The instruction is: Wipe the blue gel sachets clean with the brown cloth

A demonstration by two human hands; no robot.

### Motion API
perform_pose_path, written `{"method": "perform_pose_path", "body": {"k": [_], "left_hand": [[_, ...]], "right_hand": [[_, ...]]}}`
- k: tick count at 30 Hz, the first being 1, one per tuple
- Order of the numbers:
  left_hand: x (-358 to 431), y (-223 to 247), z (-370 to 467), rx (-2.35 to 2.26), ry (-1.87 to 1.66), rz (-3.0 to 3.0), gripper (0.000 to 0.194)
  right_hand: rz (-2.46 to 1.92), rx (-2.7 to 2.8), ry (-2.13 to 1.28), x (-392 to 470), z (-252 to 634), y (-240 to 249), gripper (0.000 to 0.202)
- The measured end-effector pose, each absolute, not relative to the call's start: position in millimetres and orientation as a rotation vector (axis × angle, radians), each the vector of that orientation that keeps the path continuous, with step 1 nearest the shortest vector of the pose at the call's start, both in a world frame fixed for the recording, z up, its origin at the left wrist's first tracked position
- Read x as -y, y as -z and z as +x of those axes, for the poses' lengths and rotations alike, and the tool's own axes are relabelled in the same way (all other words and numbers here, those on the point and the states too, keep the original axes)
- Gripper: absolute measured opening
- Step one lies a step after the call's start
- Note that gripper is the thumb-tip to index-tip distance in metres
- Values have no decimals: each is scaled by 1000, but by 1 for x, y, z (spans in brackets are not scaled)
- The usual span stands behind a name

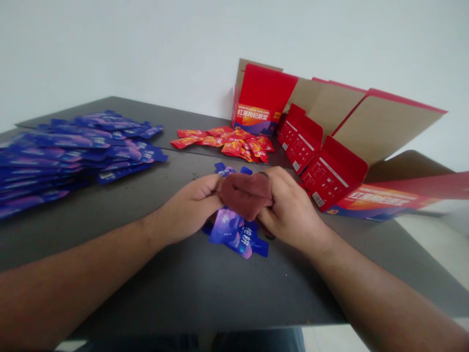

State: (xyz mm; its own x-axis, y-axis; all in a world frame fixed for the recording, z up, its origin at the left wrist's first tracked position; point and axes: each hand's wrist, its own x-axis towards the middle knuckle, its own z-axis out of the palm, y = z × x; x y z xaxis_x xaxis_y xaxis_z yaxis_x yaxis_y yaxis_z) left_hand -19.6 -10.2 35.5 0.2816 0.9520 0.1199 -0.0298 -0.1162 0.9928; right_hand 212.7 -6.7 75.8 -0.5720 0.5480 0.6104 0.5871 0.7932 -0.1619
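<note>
A brown cloth (245, 195) is bunched between my two hands, above the middle of the table. My left hand (194, 205) pinches its left side, fingers closed and partly hidden behind it. On the other side my right hand (289, 208) is closed around the cloth's right edge. Several blue-purple sachets (234, 232) with white lettering lie in a loose cluster on the table beneath the cloth. The cloth and hands cover part of that cluster.
A large heap of blue sachets (73, 151) spreads over the left of the dark table (164, 288). Red-orange sachets (227, 139) lie at the back. Open red cartons (330, 171), flaps raised, line the right side, and a white wall (154, 49) rises behind.
</note>
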Motion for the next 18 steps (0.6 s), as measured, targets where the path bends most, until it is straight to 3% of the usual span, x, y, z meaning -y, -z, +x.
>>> {"method": "perform_pose_path", "body": {"k": [18], "left_hand": [[11, -40, -20, -901, -1031, 1368, 24]], "right_hand": [[-821, 2344, 33, 9, 212, -74, 11]]}}
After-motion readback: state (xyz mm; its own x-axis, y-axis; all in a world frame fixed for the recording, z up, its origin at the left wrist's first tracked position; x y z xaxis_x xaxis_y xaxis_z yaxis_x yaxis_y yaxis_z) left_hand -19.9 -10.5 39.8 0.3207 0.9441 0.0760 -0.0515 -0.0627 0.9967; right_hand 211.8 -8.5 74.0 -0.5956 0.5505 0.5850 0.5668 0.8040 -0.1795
